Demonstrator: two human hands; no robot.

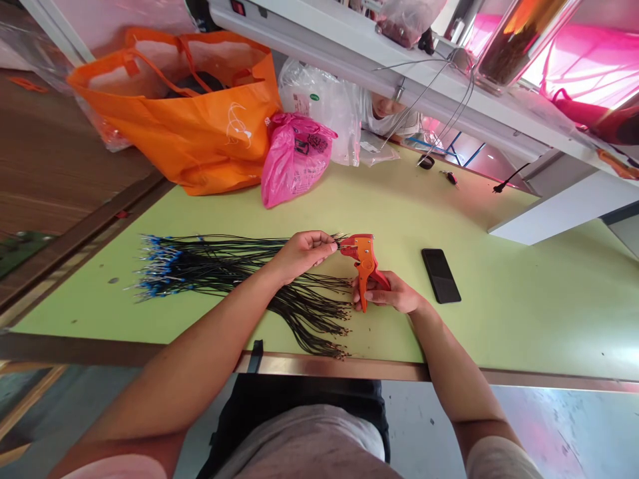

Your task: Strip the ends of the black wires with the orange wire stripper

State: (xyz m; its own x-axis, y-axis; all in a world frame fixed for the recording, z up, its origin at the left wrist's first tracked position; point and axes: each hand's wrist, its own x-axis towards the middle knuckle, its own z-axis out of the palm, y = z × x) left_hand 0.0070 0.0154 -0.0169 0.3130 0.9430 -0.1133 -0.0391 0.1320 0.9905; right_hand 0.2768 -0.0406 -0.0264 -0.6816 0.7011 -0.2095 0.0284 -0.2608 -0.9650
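Forearms crossed the near table edge [449, 374] from the seated person's lap. Left hand [302, 253] was pinched shut on a black wire end, feeding it to the jaws of the orange stripper tool [363, 256]. Right hand [392, 293] was closed round the tool's handles. Wire bundle [234, 273] lay under the L arm, fanning twd the near edge, blue terminals at far left. Phone [440, 275] lay just R of the hands; open tabletop beyond it. Orange bag [200, 126] & pink bag [294, 159] blocked the far-left side.

Both arms bare to short pale pinkish-grey sleeves — the same fabric over the torso — above dark trousers.
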